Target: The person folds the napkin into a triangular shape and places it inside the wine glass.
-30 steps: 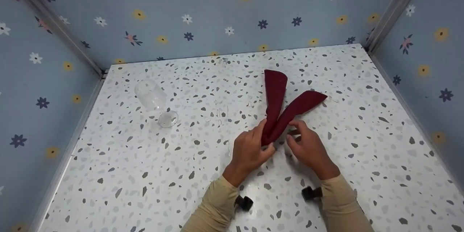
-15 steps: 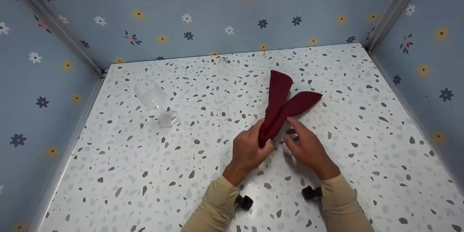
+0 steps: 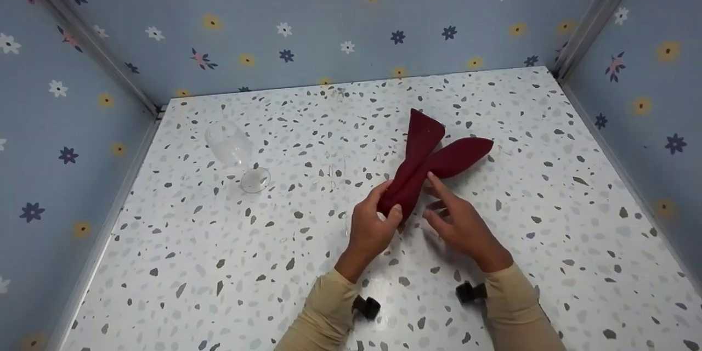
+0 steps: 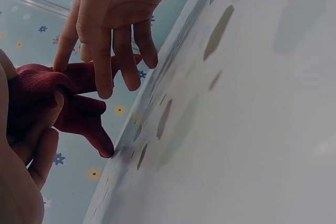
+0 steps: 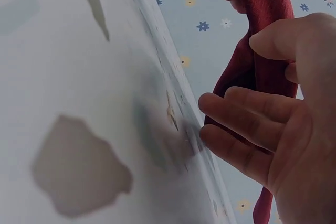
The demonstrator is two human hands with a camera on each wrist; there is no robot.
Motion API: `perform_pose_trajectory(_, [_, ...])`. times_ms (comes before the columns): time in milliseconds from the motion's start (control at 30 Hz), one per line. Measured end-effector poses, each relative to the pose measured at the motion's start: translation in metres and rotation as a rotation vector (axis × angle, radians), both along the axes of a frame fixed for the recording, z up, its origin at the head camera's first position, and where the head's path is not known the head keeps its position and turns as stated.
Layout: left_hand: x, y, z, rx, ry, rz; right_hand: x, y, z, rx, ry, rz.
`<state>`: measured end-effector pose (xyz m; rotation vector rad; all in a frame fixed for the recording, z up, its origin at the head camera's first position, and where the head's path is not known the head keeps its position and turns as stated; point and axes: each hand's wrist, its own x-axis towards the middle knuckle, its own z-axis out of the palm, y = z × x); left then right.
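A dark red cloth napkin (image 3: 422, 153), folded and twisted, spreads into two pointed ends like a V away from the person. The left hand (image 3: 373, 227) grips its gathered lower end between thumb and fingers; in the left wrist view the cloth (image 4: 39, 85) bunches within that grip. On the napkin's right side, the right hand (image 3: 463, 227) touches it with the index fingertip. The other right fingers (image 5: 241, 114) are loosely extended beside the cloth in the right wrist view, pinching nothing. Part of the gathered end is hidden by the left hand.
A clear stemmed glass (image 3: 230, 145) lies on its side at the left of the white speckled table (image 3: 219, 296). Blue flowered panels (image 3: 351, 16) enclose the back and both sides. Black camera mounts (image 3: 367, 308) sit under both wrists.
The left hand has shifted the napkin's gathered end slightly left and turned it, so more of the folded cloth shows. The right index fingertip has moved up and left along its edge.
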<state>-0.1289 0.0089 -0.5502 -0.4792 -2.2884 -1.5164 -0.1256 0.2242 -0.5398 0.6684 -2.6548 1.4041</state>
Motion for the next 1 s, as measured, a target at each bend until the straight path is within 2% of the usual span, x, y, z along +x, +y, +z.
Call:
perform_pose_trajectory(233, [0.009, -0.002, 0.004, 0.221, -0.222, -0.126, 0.001, 0.001, -0.001, -0.13, -0.032, -0.019])
perform_pose_trajectory(367, [0.013, -0.003, 0.007, 0.334, -0.318, -0.194, 0.004, -0.002, 0.005, -0.156, -0.053, -0.055])
perform_pose_trajectory(633, [0.012, -0.002, 0.011, 0.504, -0.372, -0.294, 0.013, -0.008, 0.032, -0.175, -0.089, -0.068])
perform_pose_trajectory(733, [0.011, -0.002, 0.01, 0.547, -0.395, -0.317, 0.011, -0.007, 0.026, -0.231, -0.134, -0.076])
perform_pose_trajectory(833, [0.011, -0.001, 0.009, 0.562, -0.424, -0.331, 0.005, -0.006, 0.015, -0.35, -0.191, -0.07])
perform_pose_trajectory(1000, [0.013, 0.002, 0.008, 0.588, -0.454, -0.361, 0.002, -0.006, 0.009, -0.518, -0.208, -0.069])
